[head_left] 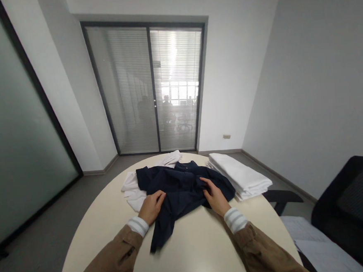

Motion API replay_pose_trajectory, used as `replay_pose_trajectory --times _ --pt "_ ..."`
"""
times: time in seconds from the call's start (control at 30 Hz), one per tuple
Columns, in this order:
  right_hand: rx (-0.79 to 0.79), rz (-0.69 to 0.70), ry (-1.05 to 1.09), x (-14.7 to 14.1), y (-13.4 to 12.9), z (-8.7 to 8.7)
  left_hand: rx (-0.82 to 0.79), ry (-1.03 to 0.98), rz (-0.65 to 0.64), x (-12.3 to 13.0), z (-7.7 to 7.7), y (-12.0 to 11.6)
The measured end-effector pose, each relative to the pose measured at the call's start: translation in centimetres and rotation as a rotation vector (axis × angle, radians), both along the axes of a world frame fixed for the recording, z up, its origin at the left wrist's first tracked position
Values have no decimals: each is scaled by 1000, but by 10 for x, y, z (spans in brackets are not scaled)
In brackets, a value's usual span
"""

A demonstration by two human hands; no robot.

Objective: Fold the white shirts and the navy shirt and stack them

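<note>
A dark navy shirt [181, 183] lies rumpled across the middle of the round table, its collar at the far side and one sleeve hanging toward me. My left hand [152, 206] is closed on the shirt's near left part, with thumb and forefinger together at the cloth. On the right part of the shirt, my right hand [216, 195] has its fingers bent over a fold, the thumb below them; some fingertips are hidden in the dark fabric. White garments [134, 189] lie crumpled beneath and behind the shirt on the left.
A stack of folded white cloth [238, 173] stands at the table's right edge, touching or close to the shirt. The cream round table [195, 251] has a curved edge. A black office chair [351, 207] stands at the right, near papers [319, 242]. Glass doors [153, 88] are behind.
</note>
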State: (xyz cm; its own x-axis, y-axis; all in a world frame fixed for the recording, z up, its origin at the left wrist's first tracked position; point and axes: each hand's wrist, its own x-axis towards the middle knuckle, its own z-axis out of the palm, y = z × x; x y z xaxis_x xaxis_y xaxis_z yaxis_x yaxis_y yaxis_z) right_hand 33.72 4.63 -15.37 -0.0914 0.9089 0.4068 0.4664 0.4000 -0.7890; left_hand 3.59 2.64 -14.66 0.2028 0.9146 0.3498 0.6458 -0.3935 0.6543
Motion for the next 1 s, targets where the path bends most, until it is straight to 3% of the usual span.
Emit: replay_pose_trajectory --times 0.1,0.27,0.43,0.6,0.73,0.87,1.0 --pt "12 -115 71 7 4 7 3 7 30 -2 5 -2" --pt "5 -310 253 27 5 28 -10 181 -9 -3 13 -8" --pt "10 -314 418 40 4 45 -5 324 -121 -1 14 -17" --pt "-39 -86 96 39 -4 47 -79 535 -197 0 6 -23" --pt "-225 99 -183 50 -12 38 -128 564 -253 -2 13 -27" --pt "-386 145 -538 65 -24 44 -81 521 -237 1 35 -34" --pt "-267 72 -766 55 -39 73 7 470 -278 7 43 -37"
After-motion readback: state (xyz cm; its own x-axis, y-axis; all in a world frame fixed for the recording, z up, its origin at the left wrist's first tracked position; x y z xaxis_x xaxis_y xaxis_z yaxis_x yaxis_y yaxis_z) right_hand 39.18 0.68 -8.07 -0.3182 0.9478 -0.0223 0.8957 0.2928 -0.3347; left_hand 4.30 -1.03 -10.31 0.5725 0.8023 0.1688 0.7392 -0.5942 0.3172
